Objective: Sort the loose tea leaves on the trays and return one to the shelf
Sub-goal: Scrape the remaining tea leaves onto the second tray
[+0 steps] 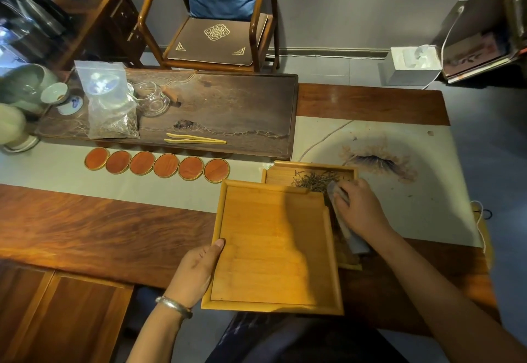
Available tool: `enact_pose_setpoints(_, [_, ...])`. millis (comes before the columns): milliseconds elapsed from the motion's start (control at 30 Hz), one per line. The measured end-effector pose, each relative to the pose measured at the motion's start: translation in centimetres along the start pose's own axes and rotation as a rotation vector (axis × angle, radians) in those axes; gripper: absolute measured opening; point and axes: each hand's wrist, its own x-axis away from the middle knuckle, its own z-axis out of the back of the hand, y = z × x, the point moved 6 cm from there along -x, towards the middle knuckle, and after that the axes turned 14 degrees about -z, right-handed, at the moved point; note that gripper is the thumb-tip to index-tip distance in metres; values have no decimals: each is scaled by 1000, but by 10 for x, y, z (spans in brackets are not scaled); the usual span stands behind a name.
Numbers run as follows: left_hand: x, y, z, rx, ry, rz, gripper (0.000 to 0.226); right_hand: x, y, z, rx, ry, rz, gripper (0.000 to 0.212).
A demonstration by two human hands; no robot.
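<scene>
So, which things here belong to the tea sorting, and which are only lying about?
Belong to the job:
- empty bamboo tray, held by the left hand
- second bamboo tray underneath, holding the loose tea leaves
- right hand, gripping a blurred tool over the leaves

Lying about:
- six round coasters
- bamboo tongs
- plastic bag
- glass pitcher
- chair

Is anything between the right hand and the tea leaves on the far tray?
Nothing visible: the right hand lies beside the tea leaves on the far tray. The empty near tray, held by the left hand, overlaps only that tray's near-left part.
</scene>
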Motion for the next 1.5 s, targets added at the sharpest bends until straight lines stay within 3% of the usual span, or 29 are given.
enact_pose_setpoints(133, [-1,-5,3,16,3,9,61,6,-1,14,-50,-21,97,26])
enact_pose_setpoints(267, [-9,-7,-2,39,-19,6,68,27,-18,-3,-13,-264,267,26])
enact_pose_setpoints(333, [-14,-8,-6,66,-32,10,68,33,-26,-13,29,-303,314,24])
enact_pose_setpoints(600, [-16,-20,2,144,-11,23,65,-17,-30,-10,154,-183,242,19])
enact_pose_setpoints(833, [-22,-35,32,190,48,83,61,-93,-121,-9,157,-92,446,21])
enact_pose_setpoints(933, [-29,-38,41,191,74,96,45,-117,-166,-32,190,-143,585,22])
enact_pose_setpoints(1067, [-39,-44,49,199,102,119,44,-137,-193,-68,276,-215,693,21])
enact_pose_setpoints(1233, [-49,-48,53,220,122,124,40,-150,-195,-95,305,-277,712,21])
enact_pose_setpoints(1367, [-52,-53,57,221,109,131,46,-155,-183,-105,374,-352,678,39])
enact_pose_setpoints(1500, [-55,-55,60,230,98,130,51,-160,-165,-94,189,-333,549,40])
